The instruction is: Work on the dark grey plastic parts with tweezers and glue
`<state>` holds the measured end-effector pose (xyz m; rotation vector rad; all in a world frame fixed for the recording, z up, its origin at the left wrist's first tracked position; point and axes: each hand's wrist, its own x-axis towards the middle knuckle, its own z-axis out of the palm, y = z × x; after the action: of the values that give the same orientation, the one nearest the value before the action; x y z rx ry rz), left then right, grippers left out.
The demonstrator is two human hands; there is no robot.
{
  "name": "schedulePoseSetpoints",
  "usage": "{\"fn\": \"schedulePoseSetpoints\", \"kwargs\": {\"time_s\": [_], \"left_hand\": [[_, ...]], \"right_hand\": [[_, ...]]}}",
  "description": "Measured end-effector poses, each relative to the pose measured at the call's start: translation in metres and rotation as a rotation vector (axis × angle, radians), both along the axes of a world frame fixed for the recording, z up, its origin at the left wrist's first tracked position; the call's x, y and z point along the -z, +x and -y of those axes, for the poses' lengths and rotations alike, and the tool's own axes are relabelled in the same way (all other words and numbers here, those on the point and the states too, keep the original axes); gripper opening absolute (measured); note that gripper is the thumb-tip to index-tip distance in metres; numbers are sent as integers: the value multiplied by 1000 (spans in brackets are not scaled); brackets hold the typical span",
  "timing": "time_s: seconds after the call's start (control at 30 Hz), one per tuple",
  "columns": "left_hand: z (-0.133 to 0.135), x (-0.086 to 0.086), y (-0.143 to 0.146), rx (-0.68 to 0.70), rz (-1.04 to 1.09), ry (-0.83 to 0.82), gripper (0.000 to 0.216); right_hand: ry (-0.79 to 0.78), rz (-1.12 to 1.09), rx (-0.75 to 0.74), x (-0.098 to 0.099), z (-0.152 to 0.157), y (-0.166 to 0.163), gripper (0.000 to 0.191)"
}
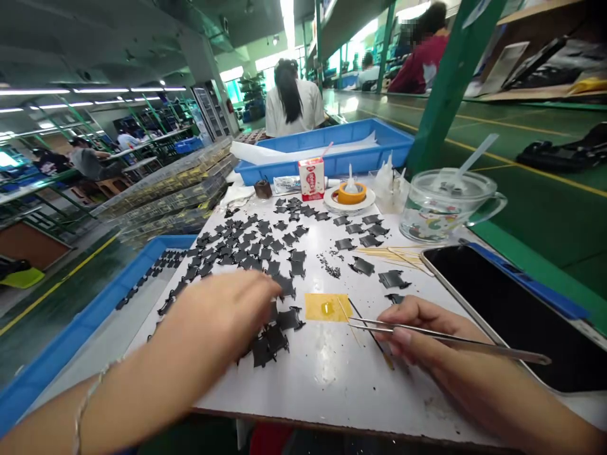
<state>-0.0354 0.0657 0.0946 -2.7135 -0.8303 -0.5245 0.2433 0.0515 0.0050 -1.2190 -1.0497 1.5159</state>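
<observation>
My right hand grips metal tweezers, their tips pointing left near a yellow paper square with a glossy drop on it. A thin wooden stick and a dark thin rod lie by the square's right edge. My left hand, blurred by motion, is over several small black plastic parts on the left of the white table. Its fingertips are hidden or smeared, so I cannot see whether it holds a part.
A phone lies at right, behind it a glass mug with a straw. Farther back stand a red-and-white carton, an orange tape roll and a blue tray. Another blue tray is at left. A person sits ahead.
</observation>
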Motion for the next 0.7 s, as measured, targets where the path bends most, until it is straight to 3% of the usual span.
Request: {"fn": "schedulePoseSetpoints", "kwargs": {"time_s": [0.1, 0.27, 0.47, 0.7], "left_hand": [[-36, -13, -46, -329, -123, -168, 27], [-76, 4, -102, -403, -236, -276, 31], [-90, 25, -106, -445, -314, -326, 14], [-103, 31, -102, -458, -332, -340, 13]], "right_hand": [[-12, 32, 3, -5, 0, -2, 41], [-29, 113, -71, -4, 1, 2, 39], [35, 108, -68, -2, 0, -1, 40], [129, 105, 51, 4, 4, -1, 39]]}}
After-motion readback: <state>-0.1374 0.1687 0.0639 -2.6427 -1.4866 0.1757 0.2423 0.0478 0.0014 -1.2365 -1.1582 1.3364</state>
